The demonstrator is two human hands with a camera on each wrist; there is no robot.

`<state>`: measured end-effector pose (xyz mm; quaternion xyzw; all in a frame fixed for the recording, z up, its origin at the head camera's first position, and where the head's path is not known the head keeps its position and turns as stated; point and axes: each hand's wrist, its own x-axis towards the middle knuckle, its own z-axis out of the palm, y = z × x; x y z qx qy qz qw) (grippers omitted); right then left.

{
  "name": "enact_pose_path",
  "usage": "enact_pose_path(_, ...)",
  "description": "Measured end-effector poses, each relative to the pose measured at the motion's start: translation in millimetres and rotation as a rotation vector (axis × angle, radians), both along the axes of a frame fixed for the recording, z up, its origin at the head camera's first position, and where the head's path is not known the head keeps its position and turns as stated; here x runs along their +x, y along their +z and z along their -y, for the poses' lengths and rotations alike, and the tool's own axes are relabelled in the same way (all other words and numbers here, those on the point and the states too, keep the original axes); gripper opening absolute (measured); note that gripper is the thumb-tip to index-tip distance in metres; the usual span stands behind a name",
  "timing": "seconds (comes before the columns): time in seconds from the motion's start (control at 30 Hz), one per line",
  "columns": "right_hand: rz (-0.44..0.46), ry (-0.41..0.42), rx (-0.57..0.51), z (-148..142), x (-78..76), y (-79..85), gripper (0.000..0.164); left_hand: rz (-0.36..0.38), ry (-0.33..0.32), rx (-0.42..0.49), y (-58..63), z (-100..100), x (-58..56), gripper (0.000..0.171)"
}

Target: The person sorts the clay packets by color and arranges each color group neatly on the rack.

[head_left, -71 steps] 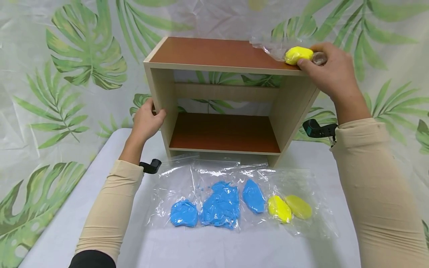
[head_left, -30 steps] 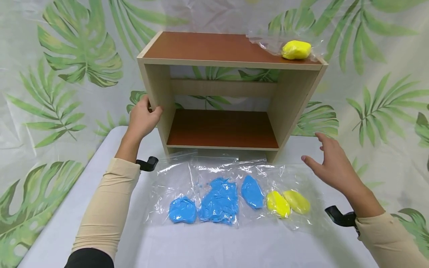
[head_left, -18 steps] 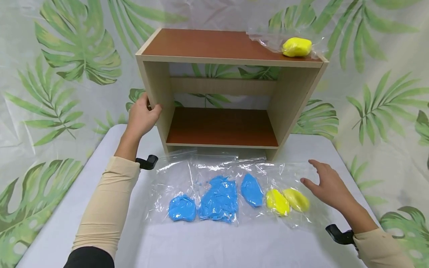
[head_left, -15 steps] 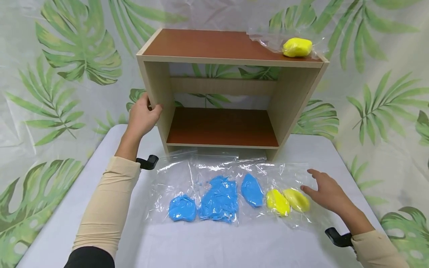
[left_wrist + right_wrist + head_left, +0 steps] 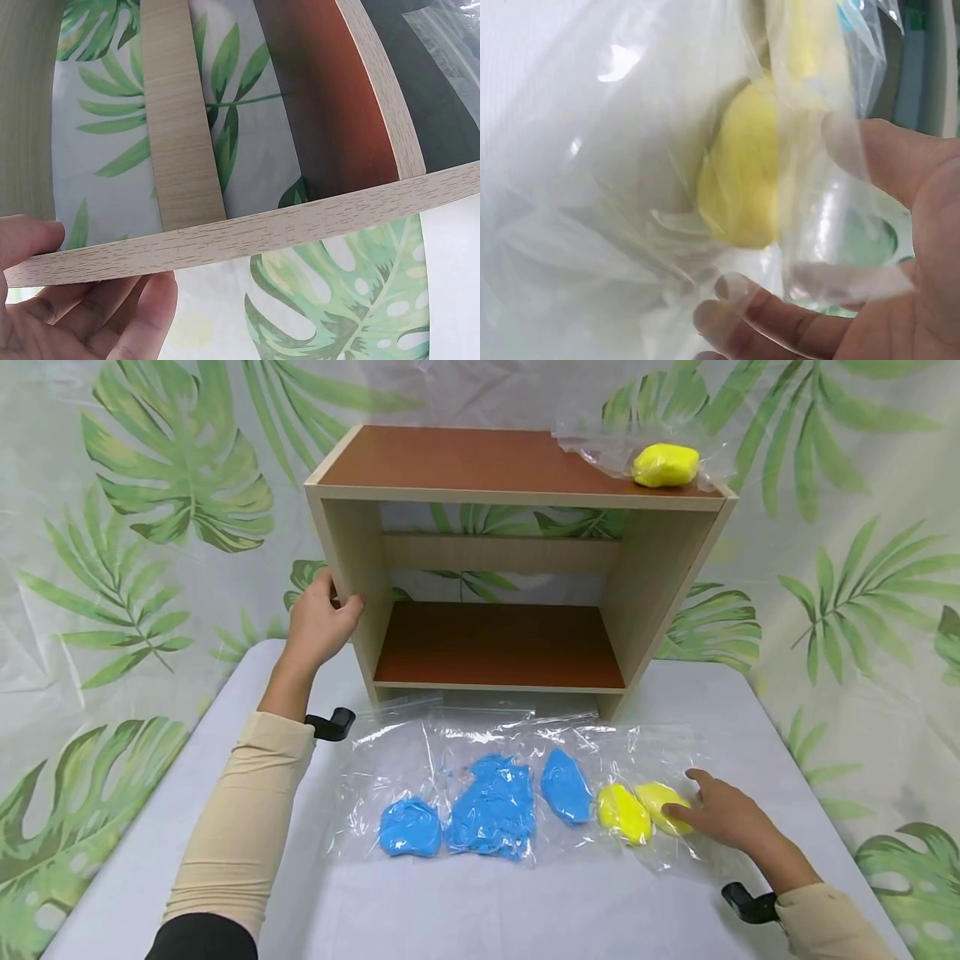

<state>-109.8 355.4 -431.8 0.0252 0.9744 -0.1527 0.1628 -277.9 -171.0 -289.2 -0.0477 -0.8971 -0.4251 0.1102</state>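
Note:
My left hand (image 5: pixel 321 620) grips the left side panel of a small wooden shelf unit (image 5: pixel 517 500); in the left wrist view the thumb (image 5: pixel 30 238) lies inside the panel and the fingers outside. My right hand (image 5: pixel 727 814) is at the rightmost clear plastic bag on the table, beside its pale yellow lump (image 5: pixel 662 806), which looks like modelling clay. In the right wrist view, thumb and fingers are spread apart around this yellow lump (image 5: pixel 742 172), with loose plastic touching or overlapping them. A brighter yellow lump (image 5: pixel 624 814) lies just left of it.
Three bagged blue lumps, a rounded one (image 5: pixel 410 827), a wide flattened one (image 5: pixel 491 810) and an oval one (image 5: pixel 566 787), lie in a row before the shelf unit. Another bagged yellow lump (image 5: pixel 665 466) rests on its top right. Leaf-patterned cloth (image 5: pixel 187 460) hangs behind the white table (image 5: pixel 420 910).
My right hand released the bagged yellow lump on the unit's top, came down to the right, then moved in to the rightmost bag on the table. My left hand keeps its grip.

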Motion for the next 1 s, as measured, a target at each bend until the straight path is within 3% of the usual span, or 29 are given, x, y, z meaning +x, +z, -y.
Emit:
enact_pose_path(0.2,-0.051,-0.038,0.004,1.9,-0.7,-5.7,0.083,0.004,0.001,-0.003,0.4,-0.4,0.3,0.053)
enact_pose_path(0.4,-0.239,-0.022,-0.029,5.6,5.0,-9.3,0.067,0.003,0.000,0.001,0.5,-0.7,0.2,0.053)
enact_pose_path(0.5,-0.318,-0.016,-0.095,5.8,6.9,-8.1,0.055,0.004,0.000,0.003,0.6,-0.6,0.5,0.053)
enact_pose_path(0.6,-0.287,-0.041,-0.218,2.4,7.8,-4.3,0.046,0.004,0.001,0.004,1.3,-0.6,1.0,0.053)
enact_pose_path(0.8,-0.058,-0.173,-0.468,-8.0,6.0,1.2,0.048,-0.004,0.005,-0.013,2.1,-1.7,0.9,0.053)
enact_pose_path(0.87,-0.024,-0.186,-0.478,-10.2,5.7,0.3,0.045,-0.006,0.007,-0.017,1.6,-1.9,0.3,0.053)
enact_pose_path(1.0,-0.031,-0.125,-0.360,-12.2,6.0,-7.4,0.043,-0.010,0.007,-0.020,0.4,-1.7,-0.6,0.052)
